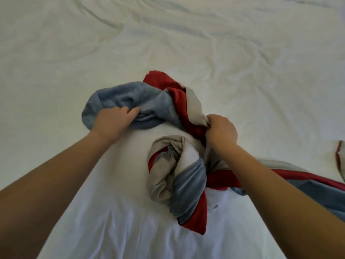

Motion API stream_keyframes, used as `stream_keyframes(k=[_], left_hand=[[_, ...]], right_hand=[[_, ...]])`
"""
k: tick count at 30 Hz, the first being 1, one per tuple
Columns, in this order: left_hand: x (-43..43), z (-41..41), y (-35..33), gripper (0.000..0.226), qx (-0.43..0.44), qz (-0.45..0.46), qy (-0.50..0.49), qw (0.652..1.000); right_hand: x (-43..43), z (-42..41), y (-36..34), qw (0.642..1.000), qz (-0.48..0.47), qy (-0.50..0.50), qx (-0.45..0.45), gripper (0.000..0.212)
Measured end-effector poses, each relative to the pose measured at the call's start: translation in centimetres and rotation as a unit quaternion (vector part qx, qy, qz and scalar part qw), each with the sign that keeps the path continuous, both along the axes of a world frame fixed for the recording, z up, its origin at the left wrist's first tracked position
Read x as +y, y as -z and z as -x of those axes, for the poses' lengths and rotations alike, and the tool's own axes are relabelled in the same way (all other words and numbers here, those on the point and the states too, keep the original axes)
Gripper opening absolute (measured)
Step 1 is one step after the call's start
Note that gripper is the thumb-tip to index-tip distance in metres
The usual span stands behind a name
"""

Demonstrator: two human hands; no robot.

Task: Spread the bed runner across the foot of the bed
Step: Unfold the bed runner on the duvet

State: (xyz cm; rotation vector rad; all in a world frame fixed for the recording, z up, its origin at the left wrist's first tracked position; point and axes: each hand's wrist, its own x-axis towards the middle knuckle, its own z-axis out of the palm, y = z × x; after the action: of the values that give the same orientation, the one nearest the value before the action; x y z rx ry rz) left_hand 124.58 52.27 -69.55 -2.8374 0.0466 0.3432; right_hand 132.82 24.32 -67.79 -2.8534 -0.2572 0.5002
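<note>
- Bed runner (179, 186): blue, red and grey cloth, lying twisted and bunched in a loop on the white bed sheet (242, 53), directly ahead of the person; not spread flat.
- One length trails off toward the right edge of view, passing under the right forearm.
- Left hand (113, 120): fingers curled into the blue part of the runner at the loop's left side, gripping a fold.
- Right hand (221, 130): closed tight around a gathered grey-and-red section at the loop's right side.
- Sheet: creased across its far side.
</note>
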Motion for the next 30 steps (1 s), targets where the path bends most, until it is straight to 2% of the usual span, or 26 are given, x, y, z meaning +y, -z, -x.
stream_keyframes(k=[3, 7, 9, 11, 14, 16, 18, 20, 22, 25, 27, 30], left_hand=[[3.7, 1.5, -2.0, 0.043, 0.034, -0.046, -0.018, 0.998], [7.1, 3.6, -3.9, 0.033, 0.096, -0.103, -0.079, 0.987], [7.3, 4.5, -4.2, 0.033, 0.101, -0.095, -0.125, 0.982], [6.3, 5.2, -4.2, 0.043, 0.047, -0.043, -0.134, 0.989], [2.0, 6.2, -3.6, 0.049, -0.044, 0.082, -0.022, 0.995], [-2.1, 6.6, -2.9, 0.054, -0.059, 0.142, 0.073, 0.985], [-6.0, 6.5, -1.7, 0.054, -0.092, 0.199, 0.108, 0.97], [-9.1, 5.7, -0.8, 0.055, -0.118, 0.245, 0.122, 0.955], [-11.2, 4.6, -0.2, 0.048, -0.12, 0.256, 0.185, 0.941], [-12.4, 3.5, 0.0, 0.031, -0.117, 0.213, 0.276, 0.93], [-12.4, 3.4, -0.1, 0.023, -0.131, 0.216, 0.269, 0.929], [-12.0, 4.0, -0.7, 0.019, -0.162, 0.237, 0.258, 0.923]], right_hand=[[1.8, -0.4, -0.8, 0.999, -0.028, -0.032, -0.007, 0.024], [5.4, -0.3, -0.9, 0.989, -0.045, -0.144, -0.005, 0.026], [6.2, 0.1, -0.8, 0.985, -0.053, -0.164, -0.009, 0.029], [6.1, 0.9, -1.0, 0.984, -0.08, -0.144, -0.065, 0.034], [5.2, 3.4, -1.7, 0.967, -0.133, -0.155, -0.15, 0.026], [3.7, 5.4, -1.8, 0.97, -0.142, -0.154, -0.123, 0.025], [1.6, 7.8, -1.4, 0.982, -0.121, -0.124, -0.07, 0.037], [-0.4, 10.2, -0.8, 0.991, -0.097, -0.088, -0.028, 0.058], [-1.5, 12.3, -0.4, 0.994, -0.09, -0.059, -0.011, 0.073], [-1.4, 13.7, 0.0, 0.995, -0.09, -0.047, -0.012, 0.08], [-0.9, 14.0, 0.1, 0.994, -0.108, -0.03, 0.003, 0.073], [0.1, 14.7, -0.2, 0.987, -0.156, 0.026, 0.012, 0.051]])
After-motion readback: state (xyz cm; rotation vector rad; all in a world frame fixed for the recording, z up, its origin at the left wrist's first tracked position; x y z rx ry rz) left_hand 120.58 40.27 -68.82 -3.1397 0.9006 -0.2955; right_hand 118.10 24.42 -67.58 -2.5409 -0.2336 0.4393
